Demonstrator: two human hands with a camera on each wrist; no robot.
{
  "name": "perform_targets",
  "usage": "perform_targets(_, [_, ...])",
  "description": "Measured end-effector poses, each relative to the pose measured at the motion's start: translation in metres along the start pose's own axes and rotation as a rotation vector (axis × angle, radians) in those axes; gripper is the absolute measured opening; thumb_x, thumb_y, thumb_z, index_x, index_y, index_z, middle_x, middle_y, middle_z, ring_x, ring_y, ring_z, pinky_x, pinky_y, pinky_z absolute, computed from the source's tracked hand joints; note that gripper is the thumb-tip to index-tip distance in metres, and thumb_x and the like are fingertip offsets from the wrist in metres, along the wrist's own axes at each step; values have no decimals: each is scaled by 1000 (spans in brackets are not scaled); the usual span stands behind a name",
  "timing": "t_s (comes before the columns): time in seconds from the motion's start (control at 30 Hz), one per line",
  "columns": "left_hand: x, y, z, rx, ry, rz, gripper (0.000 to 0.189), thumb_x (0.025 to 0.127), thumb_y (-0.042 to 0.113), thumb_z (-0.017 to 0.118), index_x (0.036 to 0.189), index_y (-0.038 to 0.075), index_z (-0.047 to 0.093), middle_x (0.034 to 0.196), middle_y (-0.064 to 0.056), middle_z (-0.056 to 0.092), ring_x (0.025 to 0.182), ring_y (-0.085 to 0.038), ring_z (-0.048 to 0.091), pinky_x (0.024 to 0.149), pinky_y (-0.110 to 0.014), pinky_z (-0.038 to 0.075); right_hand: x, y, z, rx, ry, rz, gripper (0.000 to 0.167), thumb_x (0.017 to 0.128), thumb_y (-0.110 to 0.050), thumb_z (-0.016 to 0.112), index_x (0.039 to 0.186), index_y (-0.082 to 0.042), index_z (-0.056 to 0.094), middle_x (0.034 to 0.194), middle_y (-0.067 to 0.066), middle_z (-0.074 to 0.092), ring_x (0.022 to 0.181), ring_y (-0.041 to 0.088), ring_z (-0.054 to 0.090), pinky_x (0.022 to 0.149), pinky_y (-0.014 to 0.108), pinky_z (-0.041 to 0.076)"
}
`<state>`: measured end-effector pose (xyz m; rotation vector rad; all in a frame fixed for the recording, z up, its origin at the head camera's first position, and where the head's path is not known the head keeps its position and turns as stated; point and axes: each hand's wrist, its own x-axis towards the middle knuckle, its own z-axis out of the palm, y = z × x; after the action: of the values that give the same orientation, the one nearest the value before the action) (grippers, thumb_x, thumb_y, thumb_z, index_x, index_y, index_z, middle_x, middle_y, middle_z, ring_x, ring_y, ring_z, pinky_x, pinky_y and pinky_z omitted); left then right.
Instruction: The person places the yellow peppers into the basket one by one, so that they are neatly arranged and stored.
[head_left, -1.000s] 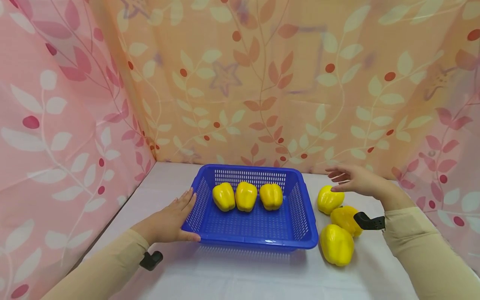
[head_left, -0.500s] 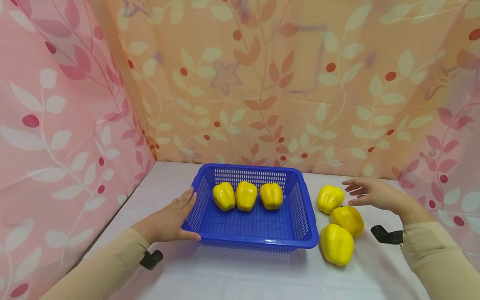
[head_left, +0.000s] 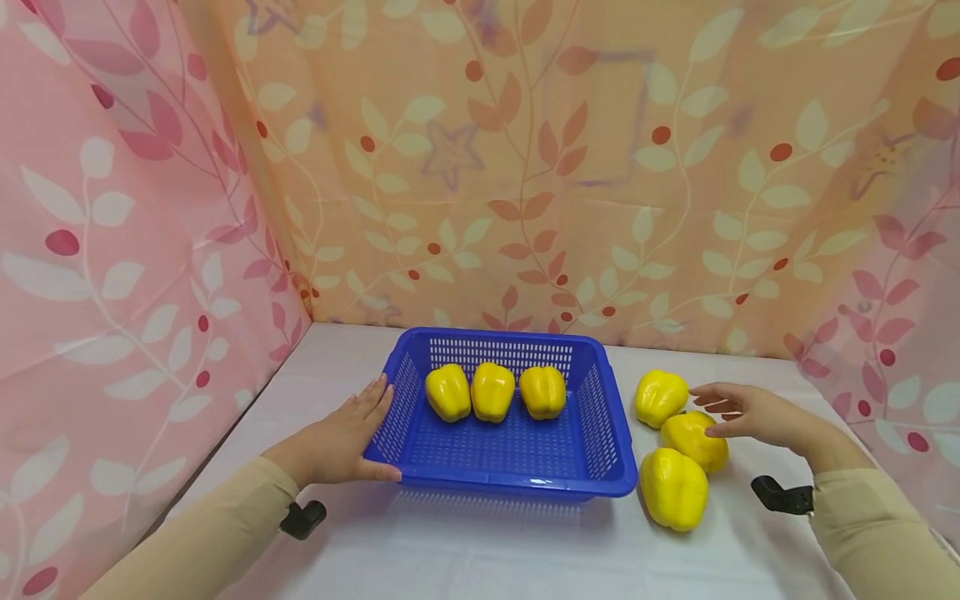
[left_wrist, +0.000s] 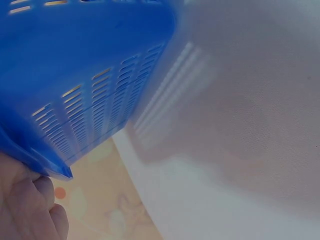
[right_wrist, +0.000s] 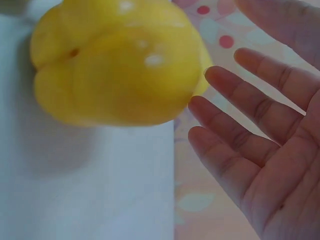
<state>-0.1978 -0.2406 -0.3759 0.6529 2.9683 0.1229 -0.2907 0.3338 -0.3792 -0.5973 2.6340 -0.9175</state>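
Observation:
A blue perforated plastic basket (head_left: 480,482) stands on the white-covered table, with three yellow bell peppers (head_left: 492,392) in a row inside it. At its left side my left hand (head_left: 341,442) rests with fairly straight fingers along the wall and the thumb at the front corner; the left wrist view shows these fingers (left_wrist: 42,192) touching the rim. Three more yellow bell peppers lie right of the basket: a far one (head_left: 660,398), a middle one (head_left: 686,440) and a near one (head_left: 673,492). My right hand (head_left: 761,417) hovers at the middle pepper, fingers spread, holding nothing.
White cloth (head_left: 480,550) covers the table. Floral curtains close in the back (head_left: 465,208), the left (head_left: 127,250) and the right side. A black wrist camera mount (head_left: 780,496) sits under each sleeve.
My right hand has moved right, from above the far pepper, then lowered toward the middle pepper. The left hand, the basket and the peppers have stayed in place.

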Motion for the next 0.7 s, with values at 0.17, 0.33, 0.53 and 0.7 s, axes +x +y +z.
perform_targets(0.17, [0, 0, 0, -4, -2, -4, 118, 67, 77, 52, 145, 0, 8, 152, -17, -1, 139, -32, 3, 110, -48, 13, -3, 6, 7, 23, -6, 20, 63, 80, -28, 70, 131, -2, 44, 128, 26, 47, 114, 46, 46, 86, 52, 46])
perform_targets(0.33, [0, 0, 0, -1, -1, -3, 119, 67, 78, 50, 145, 0, 7, 152, -17, -2, 139, -31, 2, 110, -48, 13, -5, 12, 14, 44, -8, 43, 64, 80, -28, 70, 132, -2, 44, 130, 25, 47, 115, 46, 45, 87, 54, 45])
perform_targets(0.53, [0, 0, 0, -3, -3, -5, 119, 67, 78, 50, 146, 1, 6, 152, -17, -2, 140, -31, 1, 110, -48, 13, -6, 18, 21, 49, -5, 67, 67, 78, -29, 71, 134, -5, 43, 132, 26, 43, 115, 48, 44, 86, 56, 44])
perform_targets(0.7, [-1, 0, 1, -4, 2, -2, 119, 67, 78, 50, 146, 0, 6, 152, -17, -1, 140, -31, 2, 110, -48, 14, -7, 22, 24, 63, -2, 66, 70, 77, -27, 72, 136, -5, 41, 133, 27, 41, 113, 47, 44, 86, 57, 43])
